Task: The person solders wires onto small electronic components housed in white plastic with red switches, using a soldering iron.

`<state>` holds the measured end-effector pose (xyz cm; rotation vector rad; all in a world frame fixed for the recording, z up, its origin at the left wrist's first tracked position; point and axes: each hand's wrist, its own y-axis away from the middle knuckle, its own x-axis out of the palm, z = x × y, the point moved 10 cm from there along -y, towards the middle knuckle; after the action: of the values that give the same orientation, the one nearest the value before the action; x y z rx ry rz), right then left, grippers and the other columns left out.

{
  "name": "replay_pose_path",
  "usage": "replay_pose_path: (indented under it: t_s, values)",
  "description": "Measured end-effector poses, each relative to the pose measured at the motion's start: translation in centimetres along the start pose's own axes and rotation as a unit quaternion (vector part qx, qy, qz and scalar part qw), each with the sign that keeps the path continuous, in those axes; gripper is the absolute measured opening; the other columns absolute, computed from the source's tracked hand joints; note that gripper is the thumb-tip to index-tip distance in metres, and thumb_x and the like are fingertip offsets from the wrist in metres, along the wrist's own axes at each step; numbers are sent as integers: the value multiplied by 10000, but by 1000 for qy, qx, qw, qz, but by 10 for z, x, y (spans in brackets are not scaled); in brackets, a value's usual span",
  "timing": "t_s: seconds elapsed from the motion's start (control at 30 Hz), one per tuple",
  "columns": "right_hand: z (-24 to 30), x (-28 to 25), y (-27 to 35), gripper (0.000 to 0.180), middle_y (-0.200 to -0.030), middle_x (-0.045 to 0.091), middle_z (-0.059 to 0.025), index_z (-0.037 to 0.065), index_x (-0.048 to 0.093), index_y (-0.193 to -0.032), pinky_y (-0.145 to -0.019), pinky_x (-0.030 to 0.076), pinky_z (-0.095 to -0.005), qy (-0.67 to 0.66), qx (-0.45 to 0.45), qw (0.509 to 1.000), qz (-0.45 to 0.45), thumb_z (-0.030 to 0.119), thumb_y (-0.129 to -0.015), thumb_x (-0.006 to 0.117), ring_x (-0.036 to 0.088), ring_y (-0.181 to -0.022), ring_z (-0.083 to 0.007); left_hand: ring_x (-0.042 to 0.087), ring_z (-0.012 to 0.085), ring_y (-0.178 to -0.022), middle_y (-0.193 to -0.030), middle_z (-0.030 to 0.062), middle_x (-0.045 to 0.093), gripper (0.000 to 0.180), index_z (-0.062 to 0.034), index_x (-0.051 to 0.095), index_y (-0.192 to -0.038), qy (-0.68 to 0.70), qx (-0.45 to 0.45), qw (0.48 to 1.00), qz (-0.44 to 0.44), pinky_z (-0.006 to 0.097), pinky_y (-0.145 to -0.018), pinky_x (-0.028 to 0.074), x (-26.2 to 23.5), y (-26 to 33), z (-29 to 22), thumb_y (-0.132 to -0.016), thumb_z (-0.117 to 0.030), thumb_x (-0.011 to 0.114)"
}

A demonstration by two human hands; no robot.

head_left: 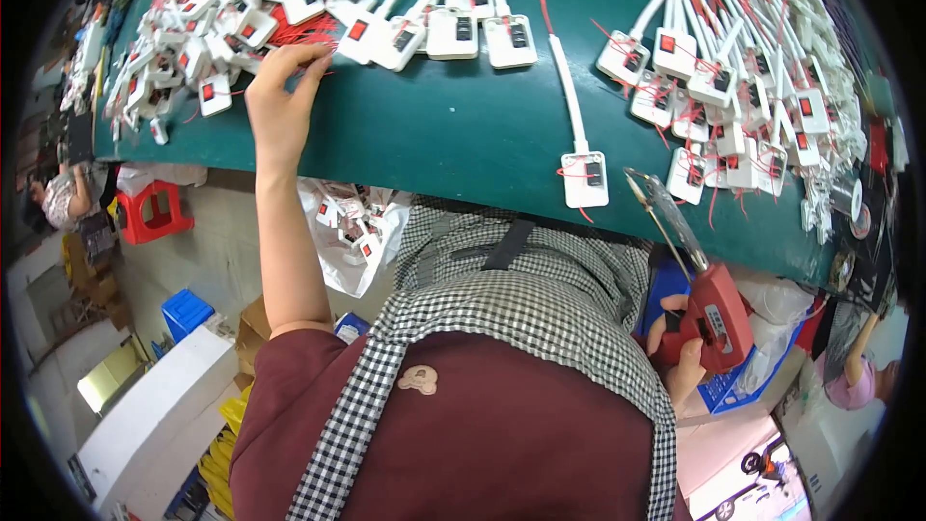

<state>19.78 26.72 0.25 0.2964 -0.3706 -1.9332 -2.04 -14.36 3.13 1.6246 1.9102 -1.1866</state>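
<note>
My left hand reaches over the green table with thumb and forefinger pinched at the end of a bundle of short red wires; a thin red wire seems to be between the fingertips. My right hand grips a red soldering gun by its handle, off the table's near edge. Its long metal tip points up and left towards the table. Between the hands, a white switch housing with a black part and red wires lies alone, its white cable stretching away from me.
Piles of white switch housings lie at left and right; several more with white cables lie at the back middle. A white bag of housings hangs below the table edge. A red stool and blue crate stand below.
</note>
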Motion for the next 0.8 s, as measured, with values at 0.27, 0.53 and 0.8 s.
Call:
replay_pose_path:
  t_s: [0.27, 0.53, 0.8]
  values:
    - [-2, 9, -2, 731, -1033, 562, -210, -63, 413, -1209, -499, 443, -259, -66, 8, 996, 61, 456, -762, 667, 530, -563, -148, 530, 255, -998, -981, 62, 603, 149, -65, 540, -740, 172, 182, 950, 186, 380, -829, 398, 115, 50, -177, -646, -49, 654]
    - [-10, 3, 0, 692, -1027, 567, -185, -50, 422, -1218, -537, 448, -258, -72, 27, 992, 97, 415, -770, 672, 524, -584, -146, 523, 235, -1085, -1023, 26, 630, 114, -81, 556, -738, 89, 149, 961, 216, 487, -981, 296, 132, 61, -185, -682, -52, 651]
    - [-8, 7, 1, 630, -984, 573, -147, -45, 456, -1180, -545, 430, -251, -72, 31, 991, 106, 403, -787, 660, 518, -594, -139, 515, 230, -1119, -1002, 0, 634, 122, -99, 552, -721, 56, 155, 965, 201, 591, -998, 184, 134, 66, -189, -687, -56, 661]
